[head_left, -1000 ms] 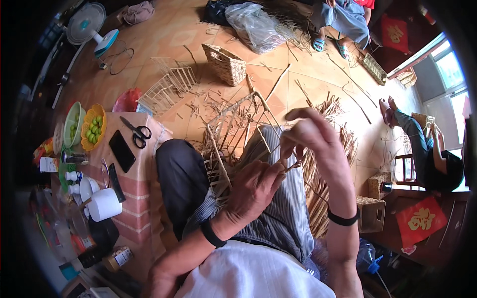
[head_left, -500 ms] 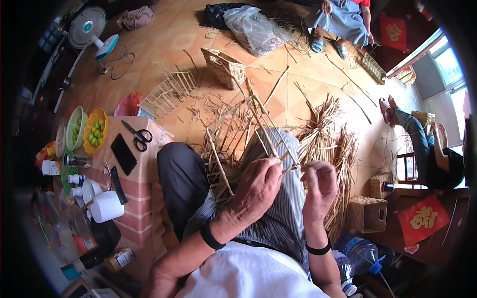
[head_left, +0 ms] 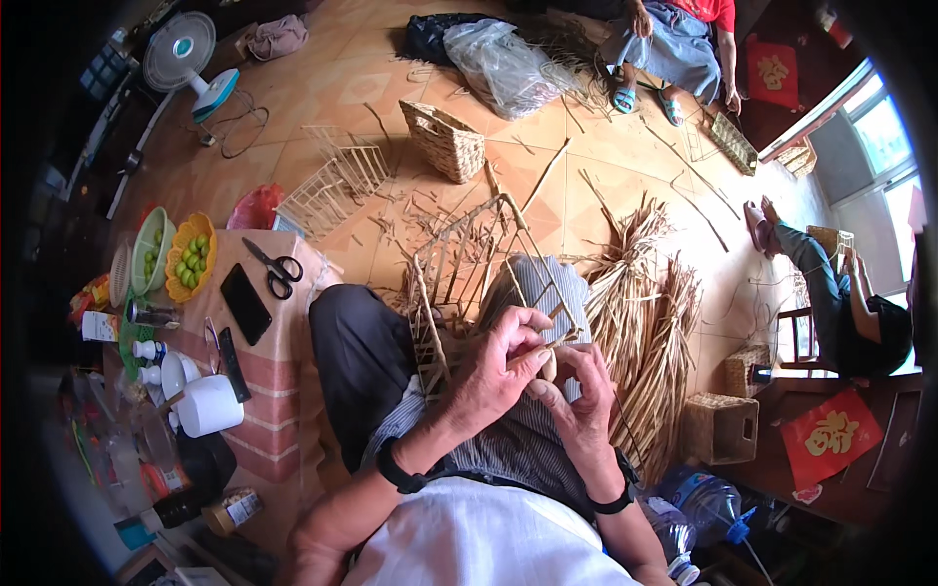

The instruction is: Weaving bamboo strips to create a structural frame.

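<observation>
A wire basket frame, with plant strands wound round some of its bars, rests against my knees. At its near right corner, my left hand is closed, thumb and forefinger pinching a plant strand. My right hand is closed just beside it, its fingertips on the same strand. The fingers partly hide the strand and that corner. Bundles of dried plant strands lie on the floor by my right knee.
On the left table are scissors, a phone, and bowls of green fruit. A woven basket and a bare frame stand ahead. Water bottles stand near right. Two people sit beyond.
My right hand has moved left and down from beside the frame corner to meet my left hand at the strand. My left hand's fingers have shifted their grip.
</observation>
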{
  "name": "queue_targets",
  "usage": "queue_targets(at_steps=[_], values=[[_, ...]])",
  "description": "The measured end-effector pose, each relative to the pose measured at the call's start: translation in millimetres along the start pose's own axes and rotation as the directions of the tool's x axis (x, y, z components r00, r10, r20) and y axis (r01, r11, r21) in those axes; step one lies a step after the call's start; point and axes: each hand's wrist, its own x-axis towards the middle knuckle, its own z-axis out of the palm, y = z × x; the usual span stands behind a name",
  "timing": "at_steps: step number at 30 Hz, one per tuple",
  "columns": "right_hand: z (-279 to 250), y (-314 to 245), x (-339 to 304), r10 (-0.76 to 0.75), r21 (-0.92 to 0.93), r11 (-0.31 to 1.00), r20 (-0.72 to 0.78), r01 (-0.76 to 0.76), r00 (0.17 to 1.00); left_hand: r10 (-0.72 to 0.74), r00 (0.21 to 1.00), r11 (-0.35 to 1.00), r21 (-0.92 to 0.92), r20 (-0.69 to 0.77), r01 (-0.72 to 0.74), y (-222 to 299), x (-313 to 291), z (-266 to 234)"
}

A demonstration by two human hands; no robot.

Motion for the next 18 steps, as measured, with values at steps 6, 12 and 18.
queue_targets(at_steps=[6, 12, 18], values=[[-11.9, 10.5, -8.9, 0.218, 0.122, 0.968, 0.033, -0.220, 0.975, 0.236, 0.967, 0.914, 0.359, -0.091, -0.190, -4.0, 2.1, 6.4], [-32.6, -8.7, 14.8, -0.010, -0.166, 0.986, -0.038, 0.004, 0.999, 0.338, 0.941, 0.810, 0.519, -0.032, -0.273, 1.2, 0.9, 8.9], [-15.4, -16.8, 16.9, -0.058, -0.113, 0.993, -0.116, 0.045, 0.992, 0.472, 0.881, 0.720, 0.587, -0.023, -0.370, -2.1, 1.0, 9.8]])
